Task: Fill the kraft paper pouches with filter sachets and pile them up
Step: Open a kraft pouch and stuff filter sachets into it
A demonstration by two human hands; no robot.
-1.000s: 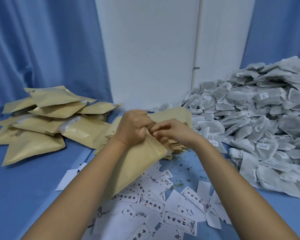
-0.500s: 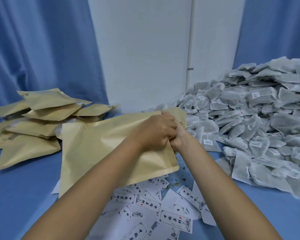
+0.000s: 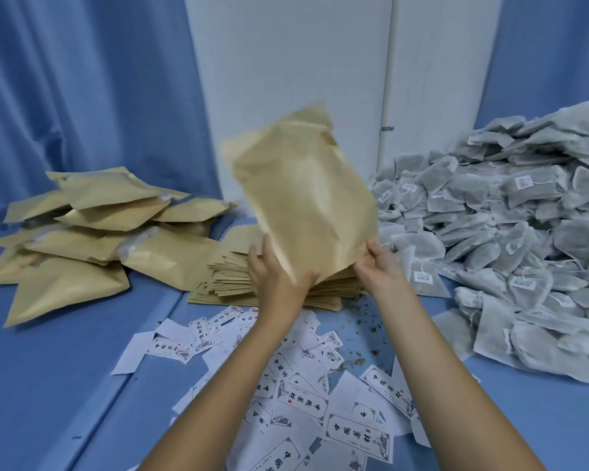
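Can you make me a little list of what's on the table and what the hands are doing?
left hand: grips the lower edge of the kraft pouch, held upright and blurred
right hand: pinches its other lower corner
left side: pile of bulging pouches
middle: stack of flat pouches
right side: heap of filter sachets
front: scattered paper labels
surface: blue table

1. One wide-angle view from the person's head looks forward and down.
2. It faces a white wall panel (image 3: 286, 62) between blue curtains (image 3: 82, 96), upper frame.
3. It is near: left hand (image 3: 276, 287) and right hand (image 3: 380, 270), holding a tan kraft paper pouch (image 3: 303, 198), sit mid-frame over the blue tabletop (image 3: 48, 385).
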